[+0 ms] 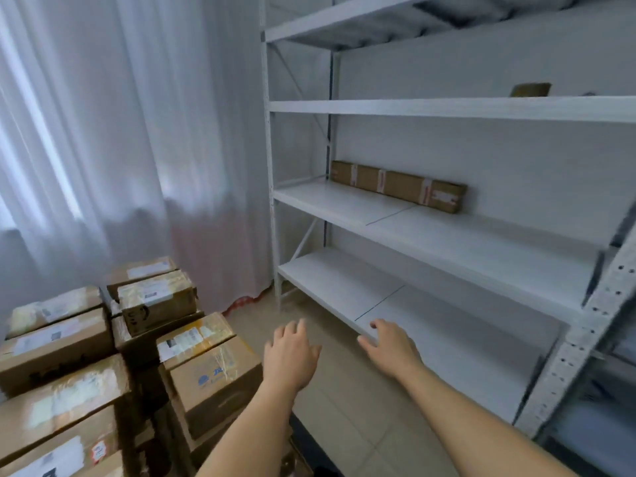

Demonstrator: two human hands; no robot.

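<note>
A: Status: left hand (292, 354) and right hand (392, 349) are both empty, fingers spread and loose. Left hangs over the tiled floor (344, 407), just right of the blue-logo carton (220, 383). Right is over the front edge of the lowest shelf (464, 356). Can't tell if it touches.

B: So nothing picked. Cartons sit in the stack (69, 356) at left. One long carton (399, 185) lies at the back of the middle shelf (481, 242).

A: Looks like shelving work. Likely next grab is the blue-logo carton. Risks?

B: 1) The stack is uneven. The small carton (158, 301) is perched on top of others. Pulling from the near side could jolt the pile and tip it.

A: 2) Glossy tape across the blue-logo carton. A one-handed grab on tape could slip. Both hands, under the edges.

B: 3) The gap between stack and rack is tight. Swinging a carton across could clip the rack upright (578, 342) or the shelf lip.

A: 4) Weight unknown. If it's heavy, a low reach makes a weak lift and a drop onto the floor is plausible.

B: 5) Set short on the lip, it could slide off. Push it deep.
</note>
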